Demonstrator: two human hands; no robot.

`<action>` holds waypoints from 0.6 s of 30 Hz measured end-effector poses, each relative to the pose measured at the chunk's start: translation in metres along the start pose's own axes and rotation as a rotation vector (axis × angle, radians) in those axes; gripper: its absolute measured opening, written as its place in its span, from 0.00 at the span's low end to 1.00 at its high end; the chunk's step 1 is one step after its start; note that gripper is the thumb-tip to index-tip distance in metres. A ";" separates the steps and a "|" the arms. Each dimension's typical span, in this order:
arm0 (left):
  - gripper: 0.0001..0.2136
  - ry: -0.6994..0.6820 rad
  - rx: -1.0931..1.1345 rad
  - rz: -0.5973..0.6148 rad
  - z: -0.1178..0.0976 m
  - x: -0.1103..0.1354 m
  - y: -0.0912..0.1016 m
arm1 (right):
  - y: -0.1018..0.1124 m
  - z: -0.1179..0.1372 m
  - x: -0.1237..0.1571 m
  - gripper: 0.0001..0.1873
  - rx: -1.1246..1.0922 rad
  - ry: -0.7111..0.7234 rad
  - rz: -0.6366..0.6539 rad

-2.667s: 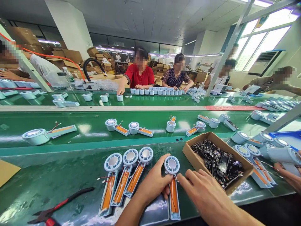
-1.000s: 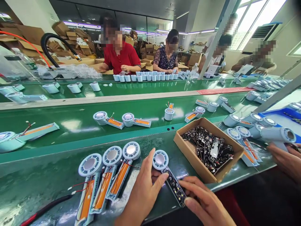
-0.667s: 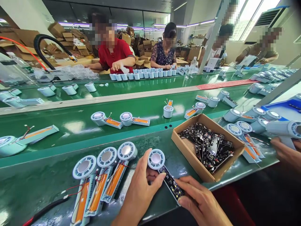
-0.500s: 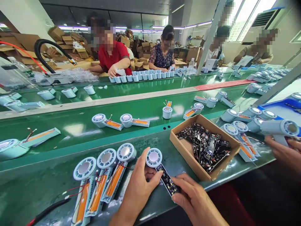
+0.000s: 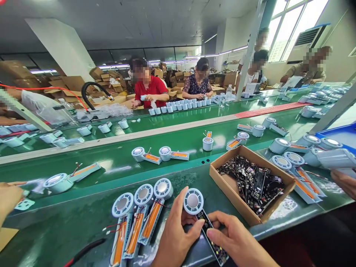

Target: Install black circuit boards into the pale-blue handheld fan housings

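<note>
A pale blue handheld fan body [image 5: 193, 202] with a round head lies at the near edge of the green bench. My left hand [image 5: 175, 233] grips it just below the head. A black circuit board [image 5: 213, 239] lies along its handle, and my right hand [image 5: 236, 241] pinches and presses that board with thumb and forefinger. Left of my hands lie three more fan bodies [image 5: 139, 218] with orange batteries and loose red wires showing.
An open cardboard box [image 5: 222, 181] of black circuit boards stands to the right. Beyond it are more fan parts [image 5: 294, 167] and another person's hand [image 5: 343, 181]. Fan bodies ride the green conveyor [image 5: 111, 159]. Red-handled pliers [image 5: 83, 252] lie at the left. Several people work opposite.
A black circuit board now covers the fan's orange battery, with my right hand pressing it down. The camera has tilted up and panned left; someone's hand has appeared at the far left.
</note>
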State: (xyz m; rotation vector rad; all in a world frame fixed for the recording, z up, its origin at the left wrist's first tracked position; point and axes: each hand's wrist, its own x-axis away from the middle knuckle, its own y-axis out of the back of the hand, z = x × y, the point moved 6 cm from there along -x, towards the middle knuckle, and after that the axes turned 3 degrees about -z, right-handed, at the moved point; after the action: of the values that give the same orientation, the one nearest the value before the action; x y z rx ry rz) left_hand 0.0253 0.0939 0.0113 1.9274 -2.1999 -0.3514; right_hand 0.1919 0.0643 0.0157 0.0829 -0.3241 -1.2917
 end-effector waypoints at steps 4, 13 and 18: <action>0.35 -0.038 -0.038 -0.018 0.002 0.004 0.003 | -0.001 -0.003 -0.001 0.19 0.018 0.018 -0.037; 0.33 -0.123 -0.184 -0.114 -0.019 -0.003 0.023 | -0.007 0.014 -0.015 0.31 -0.293 0.137 0.068; 0.33 -0.119 -0.148 -0.037 -0.024 -0.010 0.020 | -0.006 0.009 -0.021 0.31 -0.277 0.155 0.073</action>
State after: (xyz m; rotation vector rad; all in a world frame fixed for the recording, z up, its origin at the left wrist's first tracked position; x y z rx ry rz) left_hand 0.0146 0.1047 0.0406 1.9158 -2.1434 -0.6318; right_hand 0.1791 0.0836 0.0188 -0.0632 -0.0137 -1.2379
